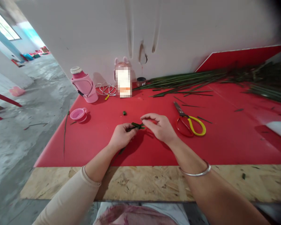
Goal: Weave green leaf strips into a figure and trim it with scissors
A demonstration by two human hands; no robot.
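Observation:
Both hands meet over the red table top, working a folded green leaf strip. My left hand is closed around the strip's lower part, and the strip's tail sticks out below the wrist. My right hand pinches the strip's upper end with curled fingers; a silver bangle circles that wrist. A small cut green piece lies on the red surface just beyond my hands.
Scissors with one yellow and one red handle lie right of my hand. Long green leaves are piled along the back. A pink bottle, a pink cup, a white cable and a small jar stand at the back left. Bare chipboard edges the front.

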